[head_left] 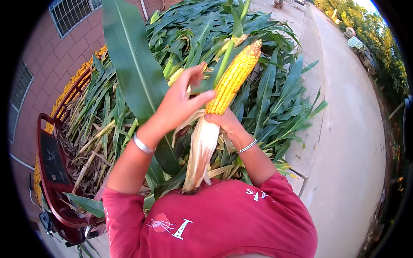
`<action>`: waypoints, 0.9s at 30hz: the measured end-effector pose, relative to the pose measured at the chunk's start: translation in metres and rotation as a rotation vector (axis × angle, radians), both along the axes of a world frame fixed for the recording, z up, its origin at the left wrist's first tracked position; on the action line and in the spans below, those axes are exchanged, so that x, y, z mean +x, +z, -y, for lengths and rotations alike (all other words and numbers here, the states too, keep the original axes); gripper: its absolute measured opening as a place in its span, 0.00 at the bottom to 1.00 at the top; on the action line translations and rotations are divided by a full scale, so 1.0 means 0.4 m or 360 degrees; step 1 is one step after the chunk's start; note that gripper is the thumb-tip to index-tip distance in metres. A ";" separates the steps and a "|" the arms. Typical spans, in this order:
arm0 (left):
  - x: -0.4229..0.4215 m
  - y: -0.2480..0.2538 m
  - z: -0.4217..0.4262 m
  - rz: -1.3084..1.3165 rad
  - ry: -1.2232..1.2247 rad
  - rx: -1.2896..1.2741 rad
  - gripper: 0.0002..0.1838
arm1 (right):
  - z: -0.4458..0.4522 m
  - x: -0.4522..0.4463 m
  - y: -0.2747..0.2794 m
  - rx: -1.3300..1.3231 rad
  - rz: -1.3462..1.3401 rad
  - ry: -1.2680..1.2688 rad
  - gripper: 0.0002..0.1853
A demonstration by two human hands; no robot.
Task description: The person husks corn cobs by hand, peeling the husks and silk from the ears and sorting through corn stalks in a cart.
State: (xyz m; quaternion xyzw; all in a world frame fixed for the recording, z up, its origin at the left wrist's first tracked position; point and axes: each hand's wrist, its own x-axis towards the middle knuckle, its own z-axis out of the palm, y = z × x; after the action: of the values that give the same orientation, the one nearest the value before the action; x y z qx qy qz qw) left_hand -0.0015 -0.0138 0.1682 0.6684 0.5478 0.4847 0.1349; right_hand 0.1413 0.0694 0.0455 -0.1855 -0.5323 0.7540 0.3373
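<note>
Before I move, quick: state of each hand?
Left hand: open, beside the corn cob; whether its thumb touches cannot be told.
Right hand: closed, holding the corn cob near its base, above the hanging husk.

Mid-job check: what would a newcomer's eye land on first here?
The bright yellow corn cob near the centre, gripped at its base by the right hand, with pale husk hanging below. Next, the broad green leaf at upper left, and the leafy heap of stalks behind.

Bright, diffuse daylight falls throughout; the road (350, 129) bows with lens distortion, trees (383, 38) at upper right glow warm, and detail near the black corners seems soft.
</note>
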 end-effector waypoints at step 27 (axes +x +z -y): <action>-0.081 -0.098 -0.430 0.1594 0.0428 -0.0596 0.23 | 0.027 0.009 -0.009 0.0131 0.0320 -0.0448 0.25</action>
State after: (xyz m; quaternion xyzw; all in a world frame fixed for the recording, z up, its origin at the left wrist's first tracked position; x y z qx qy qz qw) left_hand -0.0340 0.1581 0.1289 0.2448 0.5739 0.6508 0.4326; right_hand 0.1451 0.0586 0.0419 -0.3188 -0.5625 0.6546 0.3918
